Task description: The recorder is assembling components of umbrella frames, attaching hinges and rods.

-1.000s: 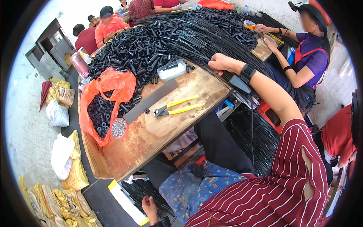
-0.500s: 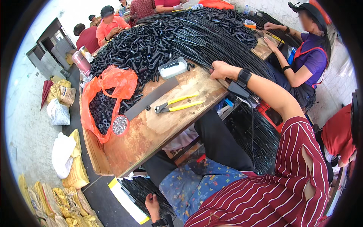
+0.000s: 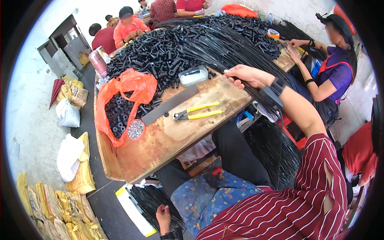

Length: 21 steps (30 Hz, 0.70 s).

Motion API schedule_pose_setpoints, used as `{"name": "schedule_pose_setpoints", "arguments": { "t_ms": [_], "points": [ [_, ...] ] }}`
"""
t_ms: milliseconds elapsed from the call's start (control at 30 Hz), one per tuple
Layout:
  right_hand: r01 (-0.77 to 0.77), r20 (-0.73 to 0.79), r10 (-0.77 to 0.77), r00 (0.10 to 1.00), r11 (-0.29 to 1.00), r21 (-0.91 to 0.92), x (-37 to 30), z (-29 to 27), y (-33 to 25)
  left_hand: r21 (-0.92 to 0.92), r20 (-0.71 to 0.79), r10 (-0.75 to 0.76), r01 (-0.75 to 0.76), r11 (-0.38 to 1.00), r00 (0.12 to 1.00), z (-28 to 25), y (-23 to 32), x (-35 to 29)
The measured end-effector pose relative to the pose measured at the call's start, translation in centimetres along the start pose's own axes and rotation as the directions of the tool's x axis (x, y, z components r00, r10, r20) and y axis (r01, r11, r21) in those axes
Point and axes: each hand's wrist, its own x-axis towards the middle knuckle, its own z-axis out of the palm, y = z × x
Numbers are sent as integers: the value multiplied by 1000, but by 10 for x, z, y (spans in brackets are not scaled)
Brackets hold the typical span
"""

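My right hand [image 3: 251,76] is closed at the table's right edge, beside the long thin black rods [image 3: 224,44]; what its fingers pinch is hidden. Low down, my left hand [image 3: 163,219] is curled over a white box [image 3: 132,212] of black rods, and its grip cannot be made out. On the wooden table [image 3: 160,144] lie yellow-handled end-cutting pliers [image 3: 200,111] and a flat grey strip [image 3: 170,105]. A small black ring [image 3: 166,114] sits beside the pliers. Behind them is a clear plastic container [image 3: 193,76] with a black piece on it.
A red plastic bag [image 3: 140,86] of black parts and a round tub [image 3: 136,130] of small shiny pieces stand at left. Black tubular parts [image 3: 156,52] heap across the back. A co-worker [image 3: 332,72] sits at right. Sacks [image 3: 72,160] line the left floor.
The view has shifted, so the table and its things appear farther right. My right hand has turned and its fingers show more. My left hand stays by the box of rods.
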Motion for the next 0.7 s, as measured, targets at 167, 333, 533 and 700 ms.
{"name": "schedule_pose_setpoints", "arguments": {
  "t_ms": [167, 333, 533, 700],
  "points": [
    [93, -45, -87, 995, 983, 161, 0, 21, 4, -25, 6, -22, 23, 999, 1000, -12, 31, -2],
    [272, -172, -286, 943, 957, -100, 11, 32, -24, -1, -6, 6, -6, 1000, 1000, -15, 47, -2],
    [639, -232, -648, 726, 759, -124, 35, 43, -61, 28, 37, 46, -47, 999, 998, -23, 108, -10],
    [897, -334, -876, 348, 415, -154, 49, 49, -111, -127, 12, 124, -122, 984, 992, -26, 151, -7]
  ]
}}
